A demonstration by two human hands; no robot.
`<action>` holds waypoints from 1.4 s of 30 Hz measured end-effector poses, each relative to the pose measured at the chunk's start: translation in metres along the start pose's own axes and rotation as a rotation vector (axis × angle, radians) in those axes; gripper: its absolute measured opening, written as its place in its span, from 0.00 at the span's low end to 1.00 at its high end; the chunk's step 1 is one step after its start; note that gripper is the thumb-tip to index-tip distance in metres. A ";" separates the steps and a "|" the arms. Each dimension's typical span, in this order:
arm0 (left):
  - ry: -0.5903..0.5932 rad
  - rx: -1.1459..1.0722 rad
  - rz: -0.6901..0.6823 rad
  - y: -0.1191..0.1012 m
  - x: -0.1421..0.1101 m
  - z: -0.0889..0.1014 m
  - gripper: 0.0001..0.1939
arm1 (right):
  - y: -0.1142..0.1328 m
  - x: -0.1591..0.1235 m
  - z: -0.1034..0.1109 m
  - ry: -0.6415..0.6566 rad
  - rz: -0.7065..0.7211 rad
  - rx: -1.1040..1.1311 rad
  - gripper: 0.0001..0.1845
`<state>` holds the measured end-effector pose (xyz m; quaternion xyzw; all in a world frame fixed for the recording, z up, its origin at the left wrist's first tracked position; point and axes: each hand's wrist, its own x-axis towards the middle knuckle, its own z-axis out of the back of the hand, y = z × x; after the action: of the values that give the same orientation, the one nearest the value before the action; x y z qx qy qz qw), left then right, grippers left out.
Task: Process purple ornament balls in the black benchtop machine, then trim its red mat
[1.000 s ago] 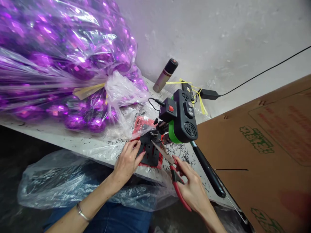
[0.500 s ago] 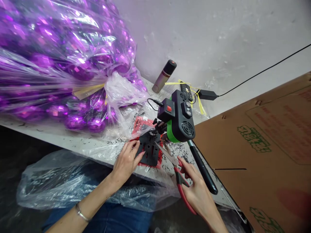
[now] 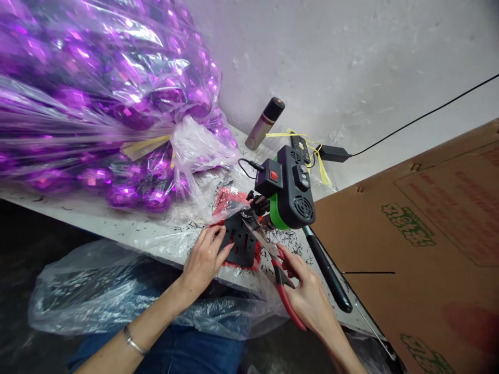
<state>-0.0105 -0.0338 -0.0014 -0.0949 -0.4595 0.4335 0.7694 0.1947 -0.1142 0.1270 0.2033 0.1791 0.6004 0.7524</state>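
Note:
Red-and-black-handled scissors (image 3: pixel 283 284) are gripped in my right hand (image 3: pixel 307 296). Their blades point up and left, the tips over the black slotted base plate (image 3: pixel 245 258) of a small bench drill press (image 3: pixel 297 179). My left hand (image 3: pixel 203 255) lies at the near left edge of that plate, thumb and fingers apart, holding nothing that I can see. Red material (image 3: pixel 229 198) shows under the plate and round its edges. The drill's chuck area is partly hidden behind its black and green body. Small black shavings lie all about the plate.
Clear bags of shiny purple balls (image 3: pixel 97 104) fill the left of the table. A spray can (image 3: pixel 265 123) stands by the wall. A power adapter (image 3: pixel 334 152) and yellow ties lie behind the drill. The drill's black lever (image 3: pixel 329 272) reaches toward a cardboard box (image 3: pixel 440 228) at right.
My right hand and the scissors shifted slightly right and down, then came back up and left, bringing the tips nearer the chuck. My left hand has stayed in place.

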 end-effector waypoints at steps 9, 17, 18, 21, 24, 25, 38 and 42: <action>0.002 -0.007 0.013 -0.002 0.000 0.001 0.17 | -0.010 -0.009 0.002 0.017 0.018 -0.059 0.37; -0.003 -0.013 0.001 -0.001 0.000 0.001 0.17 | -0.011 -0.003 -0.007 -0.016 0.123 -0.110 0.40; -0.002 -0.011 0.001 -0.001 0.000 0.001 0.17 | -0.015 -0.006 -0.006 -0.012 0.135 -0.111 0.40; -0.007 -0.009 0.007 -0.001 0.001 0.000 0.17 | -0.025 -0.013 -0.003 0.007 0.167 -0.113 0.38; -0.015 -0.011 -0.005 -0.001 0.001 0.001 0.17 | -0.022 -0.011 -0.007 -0.028 0.150 -0.126 0.38; -0.013 -0.013 -0.011 -0.001 0.001 0.002 0.17 | -0.018 -0.009 -0.011 -0.053 0.136 -0.136 0.39; -0.014 0.000 -0.019 0.000 0.001 0.002 0.16 | 0.010 -0.035 -0.073 -0.259 -0.215 -0.036 0.41; -0.021 -0.002 -0.017 0.000 0.001 0.001 0.16 | 0.013 -0.038 -0.079 -0.279 -0.321 0.033 0.44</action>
<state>-0.0113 -0.0336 -0.0005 -0.0872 -0.4686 0.4277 0.7681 0.1351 -0.1418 0.0677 0.2658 0.1130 0.4359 0.8524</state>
